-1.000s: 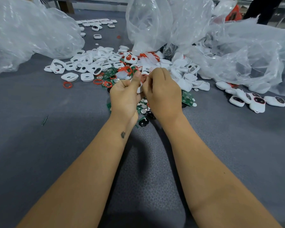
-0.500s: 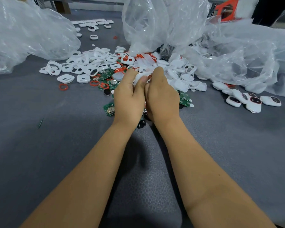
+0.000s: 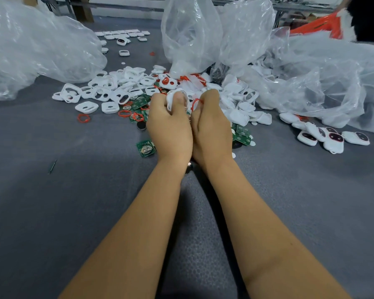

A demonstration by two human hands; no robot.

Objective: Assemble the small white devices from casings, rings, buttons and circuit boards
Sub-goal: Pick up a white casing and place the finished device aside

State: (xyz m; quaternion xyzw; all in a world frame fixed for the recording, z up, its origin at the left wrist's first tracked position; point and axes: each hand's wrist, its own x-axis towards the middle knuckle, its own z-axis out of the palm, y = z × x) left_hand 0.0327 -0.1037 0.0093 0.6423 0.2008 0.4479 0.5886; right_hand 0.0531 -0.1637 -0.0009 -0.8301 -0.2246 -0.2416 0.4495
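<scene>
A big grey desk (image 3: pixel 52 212) fills the view, and puffy clear plastic bags (image 3: pixel 30 46) sit along its far side. In front of the bags lies a wide heap of white casings (image 3: pixel 108 91), mixed with red rings and green boards. Off to the right is a small bunch of finished white devices (image 3: pixel 333 139) with dark windows. Two bare arms reach forward, and the hands are side by side and touching just in front of the heap. The left hand (image 3: pixel 171 126) has its fingers and thumb curled round a white casing (image 3: pixel 173 94) (only its top edge peeks out). The right hand (image 3: pixel 212 126) pinches a thin red ring (image 3: pixel 196 102) right beside that casing. One green circuit board (image 3: pixel 145 148) lies alone, just left of the left wrist. A loose red ring (image 3: pixel 83 118) lies further left.
</scene>
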